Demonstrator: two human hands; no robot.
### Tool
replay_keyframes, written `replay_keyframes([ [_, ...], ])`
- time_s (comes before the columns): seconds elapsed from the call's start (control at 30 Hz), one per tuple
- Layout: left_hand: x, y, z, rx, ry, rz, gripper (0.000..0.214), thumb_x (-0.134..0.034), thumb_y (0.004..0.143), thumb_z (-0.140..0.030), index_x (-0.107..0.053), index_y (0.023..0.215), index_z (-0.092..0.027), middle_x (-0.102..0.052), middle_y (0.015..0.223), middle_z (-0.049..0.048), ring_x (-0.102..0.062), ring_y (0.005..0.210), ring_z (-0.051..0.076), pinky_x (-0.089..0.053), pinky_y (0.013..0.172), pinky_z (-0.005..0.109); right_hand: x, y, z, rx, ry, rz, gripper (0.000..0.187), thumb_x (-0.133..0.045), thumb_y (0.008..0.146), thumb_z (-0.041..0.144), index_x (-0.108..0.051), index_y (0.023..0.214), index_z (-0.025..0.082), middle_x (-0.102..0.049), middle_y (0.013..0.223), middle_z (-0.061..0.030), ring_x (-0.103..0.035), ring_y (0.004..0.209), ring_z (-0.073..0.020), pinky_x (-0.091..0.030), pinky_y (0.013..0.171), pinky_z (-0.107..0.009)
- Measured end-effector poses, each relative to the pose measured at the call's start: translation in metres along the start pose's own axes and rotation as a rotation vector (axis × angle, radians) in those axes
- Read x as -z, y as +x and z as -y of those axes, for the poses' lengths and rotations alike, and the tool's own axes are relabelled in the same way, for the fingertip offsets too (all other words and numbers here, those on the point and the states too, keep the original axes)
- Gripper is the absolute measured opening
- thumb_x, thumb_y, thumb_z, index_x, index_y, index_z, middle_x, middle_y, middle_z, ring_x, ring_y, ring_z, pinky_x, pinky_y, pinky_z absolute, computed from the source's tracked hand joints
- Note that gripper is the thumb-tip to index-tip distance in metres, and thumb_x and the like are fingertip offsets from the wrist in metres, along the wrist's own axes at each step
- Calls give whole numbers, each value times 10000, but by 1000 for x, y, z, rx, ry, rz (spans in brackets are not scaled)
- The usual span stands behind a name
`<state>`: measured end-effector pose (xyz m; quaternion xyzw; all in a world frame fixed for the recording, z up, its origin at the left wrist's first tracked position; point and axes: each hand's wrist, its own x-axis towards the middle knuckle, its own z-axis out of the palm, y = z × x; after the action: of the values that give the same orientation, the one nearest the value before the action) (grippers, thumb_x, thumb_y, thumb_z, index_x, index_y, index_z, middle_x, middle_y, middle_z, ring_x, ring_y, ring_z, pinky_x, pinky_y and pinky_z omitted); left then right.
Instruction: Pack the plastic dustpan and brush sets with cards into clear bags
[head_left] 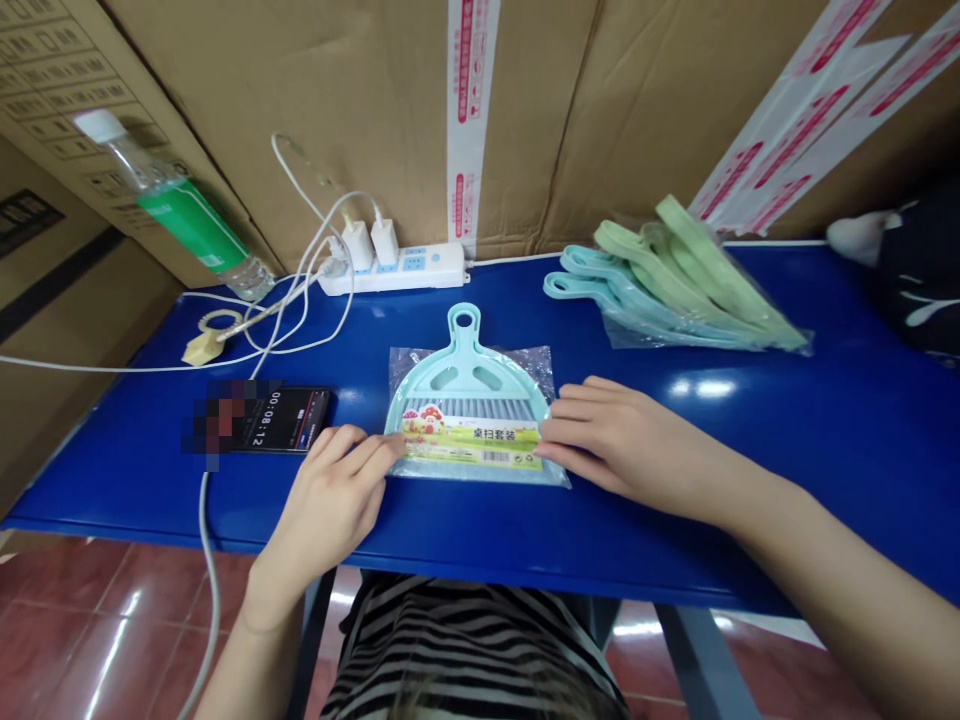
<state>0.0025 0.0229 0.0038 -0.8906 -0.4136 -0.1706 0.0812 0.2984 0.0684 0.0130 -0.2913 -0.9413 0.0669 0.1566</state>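
Head view: my left hand [337,488] and right hand [611,437] grip the dustpan set [466,408] between them by its sides; uneven pulling could tear the thin clear bag [536,362].

Bright, even light, seemingly overhead. Packet [476,430] glints; twin glare spots on counter [825,450], three o'clock. Floor [64,610] streaked, eight o'clock. Phone [281,420] partly pixelated, nine o'clock. Edges stretched.

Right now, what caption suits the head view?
Left hand and right hand touch a bagged dustpan set on a blue table.
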Motion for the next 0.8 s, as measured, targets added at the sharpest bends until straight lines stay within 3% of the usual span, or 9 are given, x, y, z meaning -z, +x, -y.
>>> replay_keyframes([
  [0.2, -4, -2, -1, 4, -14, -57, 306, -394, 942, -50, -632, 1093, -170, -718, 853, 20, -532, 749, 196, -433, 672, 321, 0, 1, -3, -133, 138, 145, 371, -311, 1030, 377, -481, 740, 219, -552, 675, -17, -524, 619, -167, -385, 598, -284],
  [0.5, -6, -4, -1, -19, -8, -76, 295, -378, 951, -35, -616, 1078, -155, -734, 923, 37, -567, 765, 187, -449, 684, 310, -3, 2, 1, -111, 51, 110, 268, -327, 1002, 290, -440, 767, 228, -568, 668, -19, -527, 596, -166, -394, 594, -282],
  [0.8, -7, -5, -2, -40, 74, -84, 303, -358, 950, -35, -572, 1145, -123, -716, 1006, 87, -604, 810, 179, -455, 693, 307, -3, 1, 1, -214, -55, 37, 246, -367, 971, 336, -331, 742, 251, -499, 583, 19, -473, 513, -153, -319, 521, -265],
])
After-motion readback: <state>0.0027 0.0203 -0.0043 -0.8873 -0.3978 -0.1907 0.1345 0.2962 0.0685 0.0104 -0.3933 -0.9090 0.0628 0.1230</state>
